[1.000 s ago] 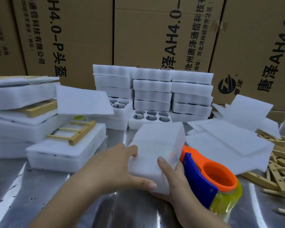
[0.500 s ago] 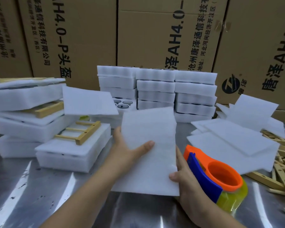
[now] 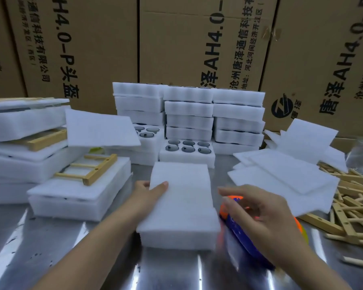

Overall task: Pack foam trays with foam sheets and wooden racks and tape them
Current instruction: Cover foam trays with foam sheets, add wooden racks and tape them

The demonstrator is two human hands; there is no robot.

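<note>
Behind, a tall stack of white foam trays [image 3: 189,109] waited. At left, I judged the white trays topped with sheets and wooden racks [image 3: 78,195] packed. The sheet-covered white foam tray [image 3: 182,206] at centre lay untaped, with the left hand [image 3: 149,191] gripping its left edge, thumb on top. The blurred right hand [image 3: 260,208] hovered loose-fingered over the orange-and-blue tape dispenser [image 3: 239,231], apparently holding nothing.

Two hands [image 3: 150,192], one tape dispenser [image 3: 239,235] (blurred)

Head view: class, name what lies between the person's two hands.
A white rectangular foam tray, in the head view; left hand grips it, right hand hovers beside.
</note>
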